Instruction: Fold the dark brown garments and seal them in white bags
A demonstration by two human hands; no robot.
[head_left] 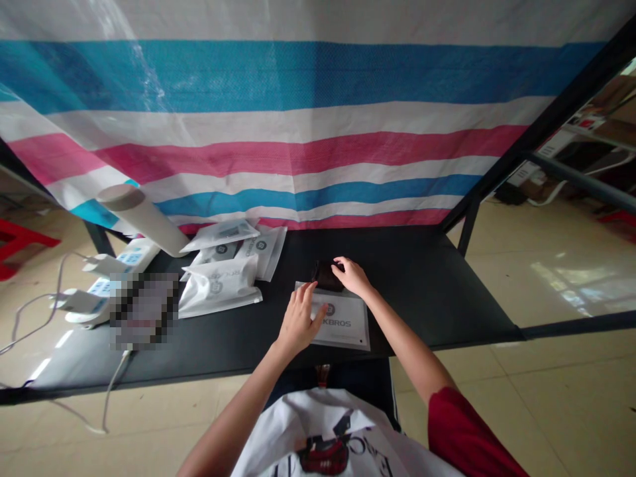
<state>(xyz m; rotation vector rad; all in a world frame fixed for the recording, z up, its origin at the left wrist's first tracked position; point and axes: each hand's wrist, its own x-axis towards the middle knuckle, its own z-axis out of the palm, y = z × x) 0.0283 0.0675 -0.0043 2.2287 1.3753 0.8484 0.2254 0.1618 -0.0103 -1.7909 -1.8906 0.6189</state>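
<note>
hands [298, 321]: 2 | white packets [218, 288]: 5 | black pouch [325, 275]: 1

The left hand [298, 322] lies spread palm-down, the right hand [352, 277] curled just ahead.

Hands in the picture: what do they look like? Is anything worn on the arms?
The left hand and right hand are bare, no gloves, and neither wrist shows a watch. The right arm comes out of a dark red sleeve. A white garment with a dark and red print covers the chest.
</note>
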